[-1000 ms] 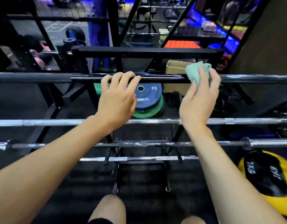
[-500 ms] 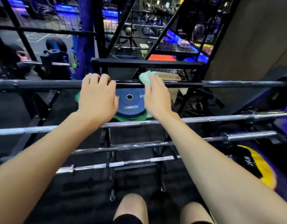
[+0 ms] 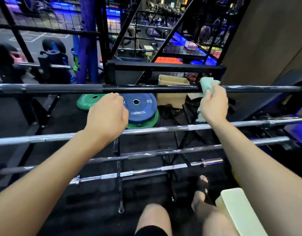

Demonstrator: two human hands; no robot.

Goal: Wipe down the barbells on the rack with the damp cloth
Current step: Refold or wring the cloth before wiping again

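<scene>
Fingers (image 3: pixel 209 95) of the right hand (image 3: pixel 214 104) are curled round the damp cloth (image 3: pixel 206 86), pressed on the top barbell (image 3: pixel 146 89).
Head view: the left hand (image 3: pixel 106 114) is loosely curled below that bar, holding nothing; wiping is judged underway, with the lower barbells (image 3: pixel 155 130) of the rack (image 3: pixel 118 167) to be wiped next.

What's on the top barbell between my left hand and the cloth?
In the head view, only bare black bar: the top barbell runs unobstructed from above the left hand to the cloth.
</scene>
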